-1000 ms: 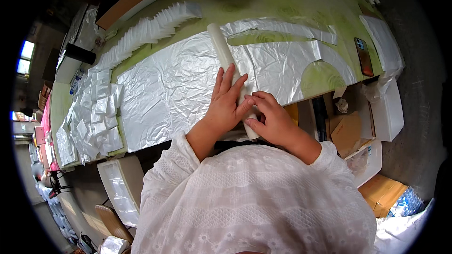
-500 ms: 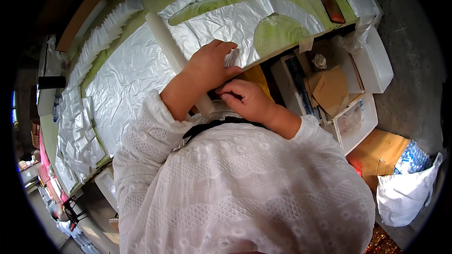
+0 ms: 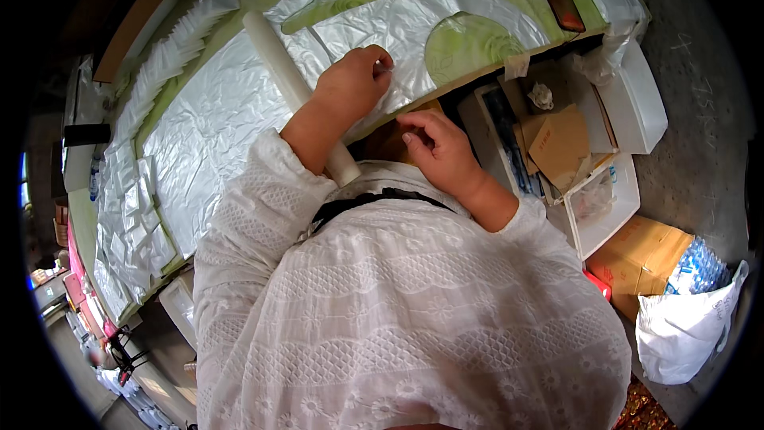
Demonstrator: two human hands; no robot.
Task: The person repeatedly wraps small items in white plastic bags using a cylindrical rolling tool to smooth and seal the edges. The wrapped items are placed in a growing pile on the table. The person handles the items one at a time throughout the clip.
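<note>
Over the silvery plastic sheeting (image 3: 207,127) on the table, my left hand (image 3: 350,80) is closed in a pinch. A small pale bit shows at its fingertips, too small to name. Its wrist crosses above a long white roll (image 3: 278,64), which lies slantwise with its near end against my waist. My right hand (image 3: 442,151) is at the table's front edge, near my body, fingers curled toward the thumb. Whatever it may hold is hidden. Beneath the edge beside it, a brownish-yellow surface (image 3: 426,107) shows in part.
A phone (image 3: 559,0) lies at the far right of the green tablecloth (image 3: 469,48). Small clear packets (image 3: 131,227) and a row of folded white pieces (image 3: 179,52) line the left. At right are an open drawer with cardboard (image 3: 557,147), a carton (image 3: 641,259) and a white bag (image 3: 688,334).
My left hand has moved up and slightly left, its fingers now curled in. My right hand has shifted right and up, and the two hands are farther apart.
</note>
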